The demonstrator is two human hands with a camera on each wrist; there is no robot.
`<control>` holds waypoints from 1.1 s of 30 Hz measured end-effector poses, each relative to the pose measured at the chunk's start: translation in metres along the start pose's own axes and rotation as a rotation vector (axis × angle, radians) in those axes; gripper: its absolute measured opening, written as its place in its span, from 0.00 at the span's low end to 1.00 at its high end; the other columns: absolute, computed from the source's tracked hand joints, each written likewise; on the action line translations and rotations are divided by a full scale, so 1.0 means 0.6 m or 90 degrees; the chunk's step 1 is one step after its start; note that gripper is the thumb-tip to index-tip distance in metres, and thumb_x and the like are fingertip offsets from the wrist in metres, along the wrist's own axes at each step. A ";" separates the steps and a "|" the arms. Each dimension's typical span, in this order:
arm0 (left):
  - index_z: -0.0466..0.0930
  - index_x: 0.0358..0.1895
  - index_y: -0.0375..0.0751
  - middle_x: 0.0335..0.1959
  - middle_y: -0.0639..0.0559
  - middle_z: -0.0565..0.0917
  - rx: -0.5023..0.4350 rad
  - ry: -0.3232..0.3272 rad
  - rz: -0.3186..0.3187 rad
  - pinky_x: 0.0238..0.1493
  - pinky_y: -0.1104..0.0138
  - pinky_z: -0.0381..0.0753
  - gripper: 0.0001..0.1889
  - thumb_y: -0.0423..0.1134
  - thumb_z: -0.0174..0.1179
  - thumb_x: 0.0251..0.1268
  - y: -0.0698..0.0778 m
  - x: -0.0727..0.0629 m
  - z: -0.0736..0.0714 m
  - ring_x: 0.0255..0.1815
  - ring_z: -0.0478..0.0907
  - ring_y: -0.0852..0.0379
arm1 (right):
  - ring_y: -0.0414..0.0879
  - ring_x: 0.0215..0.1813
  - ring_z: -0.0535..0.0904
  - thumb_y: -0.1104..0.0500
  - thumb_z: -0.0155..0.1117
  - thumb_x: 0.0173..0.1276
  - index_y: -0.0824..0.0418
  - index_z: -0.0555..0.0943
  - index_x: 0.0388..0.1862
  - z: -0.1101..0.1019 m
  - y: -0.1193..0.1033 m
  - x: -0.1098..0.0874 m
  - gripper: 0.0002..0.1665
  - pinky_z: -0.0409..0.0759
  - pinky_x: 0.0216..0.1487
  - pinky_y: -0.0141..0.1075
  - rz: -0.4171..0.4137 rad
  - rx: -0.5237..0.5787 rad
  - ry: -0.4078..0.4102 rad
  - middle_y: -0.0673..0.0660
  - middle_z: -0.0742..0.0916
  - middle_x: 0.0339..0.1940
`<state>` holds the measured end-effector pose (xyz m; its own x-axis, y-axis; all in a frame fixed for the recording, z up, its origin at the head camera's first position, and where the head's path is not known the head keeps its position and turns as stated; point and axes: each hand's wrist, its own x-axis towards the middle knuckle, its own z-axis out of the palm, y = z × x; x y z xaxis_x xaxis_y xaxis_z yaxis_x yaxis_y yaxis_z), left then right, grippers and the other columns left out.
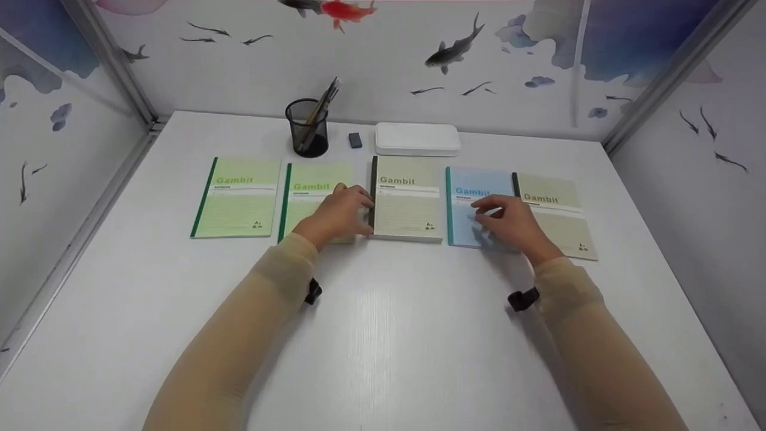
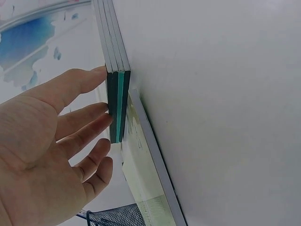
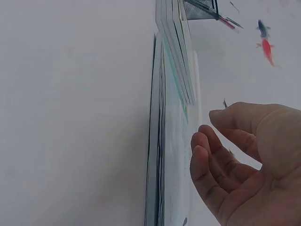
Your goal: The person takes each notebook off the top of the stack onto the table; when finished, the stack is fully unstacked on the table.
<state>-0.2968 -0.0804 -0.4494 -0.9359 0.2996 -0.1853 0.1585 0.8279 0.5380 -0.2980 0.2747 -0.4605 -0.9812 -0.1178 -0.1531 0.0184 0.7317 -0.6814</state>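
Observation:
A row of notebooks marked "Gambit" lies across the table. In the middle is a stack of several (image 1: 407, 209), beige on top, its dark and teal spines (image 2: 120, 94) showing in the left wrist view. My left hand (image 1: 338, 212) reaches over a green notebook (image 1: 301, 206), with fingertips right at the stack's spine side. Above a blue notebook (image 1: 462, 227) hovers my right hand (image 1: 511, 221), fingers loosely bent and nothing between them. Partly under that hand in the head view, a beige notebook (image 1: 562, 230) lies at the right end. Another green notebook (image 1: 239, 200) lies at the far left.
Behind the row stand a black mesh pen cup (image 1: 308, 134) with pens, a small dark eraser (image 1: 355, 140) and a white case (image 1: 417, 139). Printed wall panels (image 1: 383, 66) close off the back and both sides of the white table (image 1: 395, 335).

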 end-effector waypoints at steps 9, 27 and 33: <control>0.80 0.67 0.42 0.70 0.53 0.74 0.001 -0.001 -0.002 0.74 0.57 0.69 0.30 0.44 0.76 0.61 0.000 0.001 -0.004 0.70 0.64 0.50 | 0.54 0.57 0.84 0.57 0.65 0.75 0.59 0.79 0.67 0.046 -0.057 0.046 0.24 0.86 0.50 0.39 -0.030 0.048 -0.016 0.61 0.85 0.60; 0.80 0.67 0.42 0.71 0.52 0.74 0.033 -0.007 0.013 0.73 0.56 0.70 0.31 0.44 0.76 0.61 -0.001 0.000 0.000 0.70 0.64 0.48 | 0.46 0.38 0.88 0.51 0.74 0.68 0.62 0.72 0.74 0.084 -0.080 0.073 0.40 0.86 0.42 0.35 0.049 0.066 -0.021 0.61 0.86 0.52; 0.81 0.66 0.42 0.70 0.52 0.75 0.038 0.008 0.009 0.72 0.55 0.70 0.30 0.45 0.76 0.61 0.001 0.001 0.002 0.70 0.65 0.47 | 0.47 0.42 0.89 0.54 0.73 0.69 0.63 0.73 0.73 0.082 -0.078 0.076 0.37 0.87 0.47 0.37 0.057 0.083 -0.031 0.61 0.86 0.53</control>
<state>-0.2966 -0.0788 -0.4502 -0.9370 0.3064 -0.1679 0.1902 0.8505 0.4904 -0.3340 0.2022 -0.4709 -0.9640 -0.0909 -0.2499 0.1332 0.6481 -0.7498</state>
